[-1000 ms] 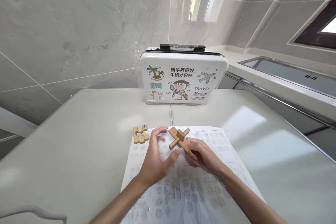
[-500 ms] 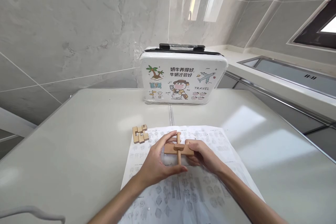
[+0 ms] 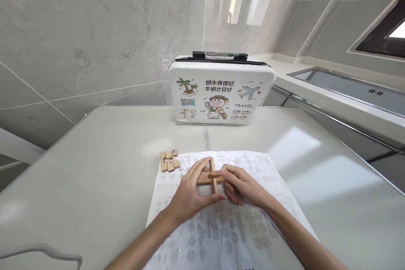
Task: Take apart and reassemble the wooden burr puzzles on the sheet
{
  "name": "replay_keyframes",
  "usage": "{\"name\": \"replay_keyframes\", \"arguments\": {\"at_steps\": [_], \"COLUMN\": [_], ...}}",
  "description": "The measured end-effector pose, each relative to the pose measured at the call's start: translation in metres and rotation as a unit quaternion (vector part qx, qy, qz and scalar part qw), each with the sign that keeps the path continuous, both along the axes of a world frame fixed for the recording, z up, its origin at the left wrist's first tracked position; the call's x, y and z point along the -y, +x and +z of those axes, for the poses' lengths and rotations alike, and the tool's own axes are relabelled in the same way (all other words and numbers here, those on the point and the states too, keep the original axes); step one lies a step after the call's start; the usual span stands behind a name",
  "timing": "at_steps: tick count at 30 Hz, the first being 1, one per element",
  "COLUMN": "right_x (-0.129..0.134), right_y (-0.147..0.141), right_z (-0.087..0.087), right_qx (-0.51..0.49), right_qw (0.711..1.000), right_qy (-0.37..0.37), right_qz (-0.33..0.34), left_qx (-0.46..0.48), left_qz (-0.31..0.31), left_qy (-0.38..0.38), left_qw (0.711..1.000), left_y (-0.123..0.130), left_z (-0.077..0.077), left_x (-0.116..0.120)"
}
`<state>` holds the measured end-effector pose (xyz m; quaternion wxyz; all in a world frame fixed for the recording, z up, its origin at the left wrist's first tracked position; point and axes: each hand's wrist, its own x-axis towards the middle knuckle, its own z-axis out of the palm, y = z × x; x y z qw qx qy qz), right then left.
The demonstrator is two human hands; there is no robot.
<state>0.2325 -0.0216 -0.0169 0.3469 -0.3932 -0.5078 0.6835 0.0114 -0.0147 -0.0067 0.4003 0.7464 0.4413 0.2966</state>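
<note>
A cross-shaped wooden puzzle (image 3: 212, 182), made of a thin upright bar and flat pieces laid across it, is held between both hands above the paper. My left hand (image 3: 189, 190) grips the upright bar, fingers at its far end and thumb at its near end. My right hand (image 3: 242, 183) pinches the right end of the small crosspiece between thumb and forefinger; its other fingers curl below. The fingers partly hide the joint. A printed sheet (image 3: 177, 215) covered in small puzzle diagrams lies under my hands. At its upper left corner rests an interlocked wooden piece set (image 3: 169, 160) marked "3".
A white cartoon travel case (image 3: 223, 88) in clear plastic stands at the back of the white table (image 3: 104, 168). Grey tiled wall rises behind it. A counter with a sink (image 3: 351, 88) is on the right. A pale cable (image 3: 41, 249) crosses the lower left corner.
The small crosspiece has shifted right and tilted, now pinched by my right hand. My right fingers moved from the flat board's end toward the middle. The upright bar leans slightly more.
</note>
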Motion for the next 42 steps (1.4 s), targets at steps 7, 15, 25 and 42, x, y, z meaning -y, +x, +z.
{"name": "replay_keyframes", "arguments": {"at_steps": [7, 15, 25, 42], "right_x": [-0.001, -0.003, -0.001, 0.003], "right_y": [0.003, 0.001, -0.003, -0.008], "right_z": [-0.003, -0.005, -0.006, -0.005], "right_qx": [-0.004, -0.012, -0.037, -0.039], "right_qw": [1.000, 0.999, 0.999, 0.998], "right_qy": [-0.020, -0.033, -0.021, 0.008], "right_qz": [0.016, 0.010, -0.017, -0.048], "left_qx": [-0.015, -0.012, -0.006, 0.020], "left_qz": [-0.001, -0.001, 0.002, 0.020], "left_qy": [-0.005, 0.018, 0.035, 0.069], "left_qw": [1.000, 1.000, 0.999, 0.997], "left_y": [0.000, 0.000, 0.000, 0.002], "left_z": [-0.002, 0.000, 0.004, 0.005], "left_x": [-0.002, -0.005, -0.004, -0.001]}}
